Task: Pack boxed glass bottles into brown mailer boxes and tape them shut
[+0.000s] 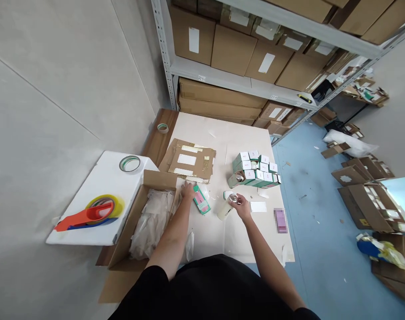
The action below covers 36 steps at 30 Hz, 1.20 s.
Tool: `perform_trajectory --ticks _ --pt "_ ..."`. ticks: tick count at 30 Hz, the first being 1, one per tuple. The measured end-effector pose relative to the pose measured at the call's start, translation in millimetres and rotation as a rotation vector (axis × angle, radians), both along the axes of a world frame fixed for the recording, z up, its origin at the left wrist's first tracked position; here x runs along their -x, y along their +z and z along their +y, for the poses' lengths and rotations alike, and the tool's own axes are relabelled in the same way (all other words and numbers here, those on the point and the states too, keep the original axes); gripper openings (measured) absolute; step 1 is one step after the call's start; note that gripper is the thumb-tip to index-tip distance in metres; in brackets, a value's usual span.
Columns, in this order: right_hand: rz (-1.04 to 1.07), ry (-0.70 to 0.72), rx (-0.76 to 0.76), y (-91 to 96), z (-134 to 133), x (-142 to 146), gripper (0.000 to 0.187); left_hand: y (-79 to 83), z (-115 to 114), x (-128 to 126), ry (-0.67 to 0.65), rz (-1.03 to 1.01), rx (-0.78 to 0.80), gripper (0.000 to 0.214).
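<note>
Shelving (229, 82) stacked with cartons rises behind the worktable (242, 240). At the table's left, 1 open carton (159, 178) contains crumpled clear plastic (152, 222); beyond it lies flattened cardboard (204, 167). Green-and-white boxes (249, 175) cluster at far right. Centrally, the left hand (188, 190) is at the near-left edge of a green-and-pink box (201, 199); its finger closure cannot be determined. The right hand (241, 207) grips the silver end of a cream cylinder (224, 212), fingers closed.
</note>
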State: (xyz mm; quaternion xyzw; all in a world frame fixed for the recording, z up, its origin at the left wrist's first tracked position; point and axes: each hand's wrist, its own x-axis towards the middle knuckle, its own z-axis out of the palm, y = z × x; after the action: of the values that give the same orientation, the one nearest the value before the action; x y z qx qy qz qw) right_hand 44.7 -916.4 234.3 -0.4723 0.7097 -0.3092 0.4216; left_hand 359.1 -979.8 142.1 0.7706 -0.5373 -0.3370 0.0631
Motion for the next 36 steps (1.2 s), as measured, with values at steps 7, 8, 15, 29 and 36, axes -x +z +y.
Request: perform_trajectory --ticks 7,8,15,29,36 --pt "0.004 -0.126 0.047 16.4 -2 7 0.084 -8.7 24 31 0.008 -0.05 -0.075 0.066" --pt "0.006 -0.132 0.053 19.8 -1 9 0.084 -10.5 29 32 0.03 -0.053 -0.114 0.071" --pt "-0.028 -0.235 0.152 41.3 14 14 0.084 -1.4 60 61 -0.118 0.112 0.176 0.047" --pt "-0.33 -0.28 0.406 82.7 -9 -37 0.083 43.9 101 105 -0.22 0.295 0.639 0.018" --pt "-0.218 -0.236 0.281 53.2 11 -11 0.082 35.9 122 119 -0.124 0.304 0.654 0.009"
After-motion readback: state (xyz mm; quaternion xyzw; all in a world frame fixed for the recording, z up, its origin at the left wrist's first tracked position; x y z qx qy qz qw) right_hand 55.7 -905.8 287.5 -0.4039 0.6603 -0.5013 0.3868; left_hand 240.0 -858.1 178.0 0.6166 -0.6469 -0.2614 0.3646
